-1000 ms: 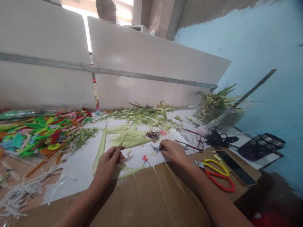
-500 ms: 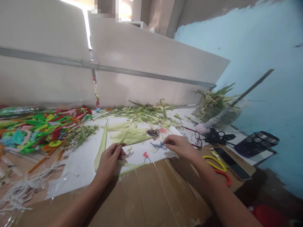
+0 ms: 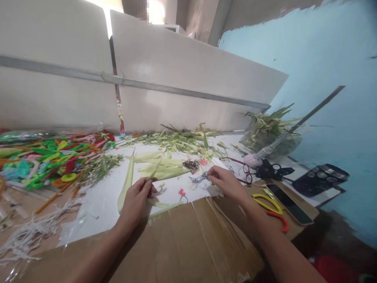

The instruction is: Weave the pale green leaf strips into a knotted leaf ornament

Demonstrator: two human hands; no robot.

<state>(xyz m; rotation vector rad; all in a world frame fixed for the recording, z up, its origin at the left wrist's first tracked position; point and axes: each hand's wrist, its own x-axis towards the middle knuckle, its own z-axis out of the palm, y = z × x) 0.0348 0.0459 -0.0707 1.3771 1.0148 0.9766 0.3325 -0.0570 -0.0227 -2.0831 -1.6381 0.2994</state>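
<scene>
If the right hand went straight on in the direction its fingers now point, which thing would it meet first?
The right hand would most likely meet the tangle of dark thread first. It lies right by the fingertips; whether they already touch is unclear.

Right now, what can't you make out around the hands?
All in the head view:
Pale green strip: lower end hidden by the left hand holding it.
Dark thread tangle: strands too fine to tell whether the right hand has one in its grip.
Scissors: handles partly show; the rest is hidden behind the right forearm.
Red item, lower right: blurred, cut off by the bottom edge.
</scene>
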